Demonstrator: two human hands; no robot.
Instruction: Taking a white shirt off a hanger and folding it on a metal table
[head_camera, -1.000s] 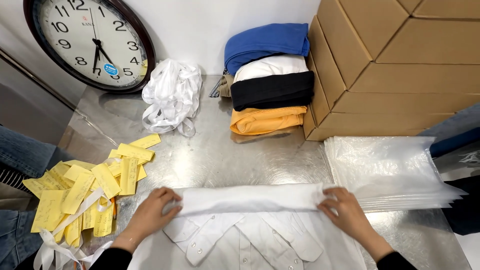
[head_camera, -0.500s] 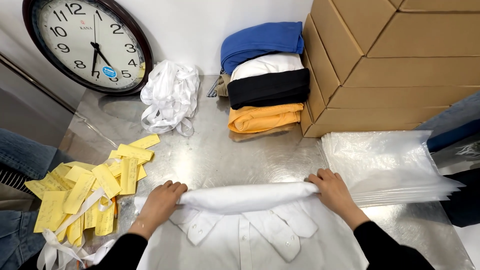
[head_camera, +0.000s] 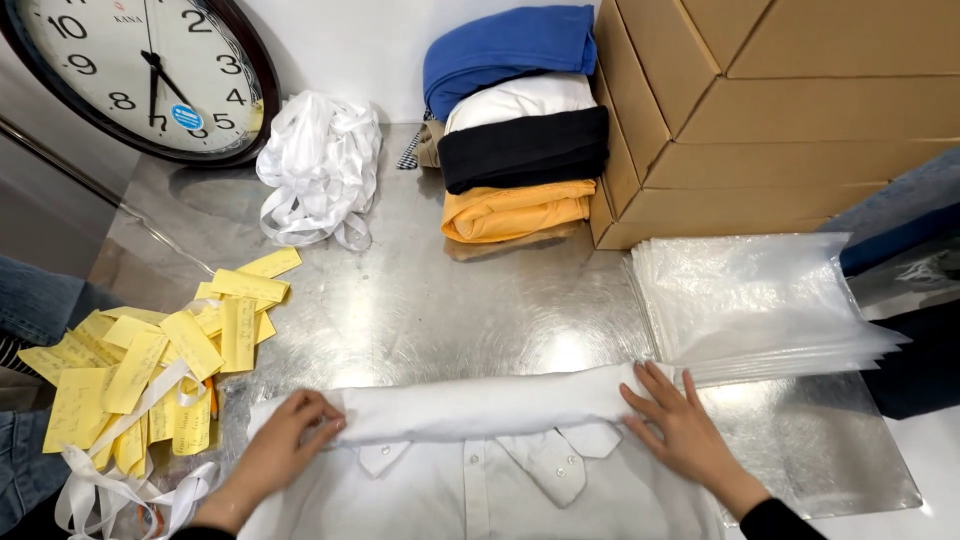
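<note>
Shirt (head_camera: 480, 470) lay folded; left hand (head_camera: 285, 440) gripped its roll at 9 o'clock, right hand (head_camera: 680, 425) pressed flat at 3; uneven pressure could loosen the fold.

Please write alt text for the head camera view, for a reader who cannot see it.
Two bare hands, left hand and right hand, press on a folded white shirt on a metal table. Yellow paper tags lie left, clear plastic bags right, stacked folded clothes behind.

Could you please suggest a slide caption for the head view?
Both hands, left hand and right hand, press a folded white shirt flat on a steel table.
</note>
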